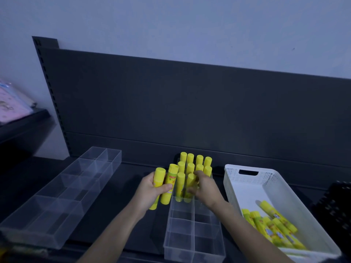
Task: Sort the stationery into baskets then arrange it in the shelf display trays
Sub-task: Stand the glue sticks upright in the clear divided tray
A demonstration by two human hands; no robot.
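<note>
Glue sticks (195, 164), smooth yellow cylinders: two in left hand's (150, 188) grip, one in right hand's (205, 188) pinch, upright in clear tray (182, 234).

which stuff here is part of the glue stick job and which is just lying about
Job: glue sticks; left hand and right hand holding them; clear tray; white basket; empty tray.
Lying about: pink packets; black basket, untouched.

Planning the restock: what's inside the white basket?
Yellow glue sticks lie loose at the near end of the white basket; the far end is bare. The right forearm hides part of the pile.
</note>
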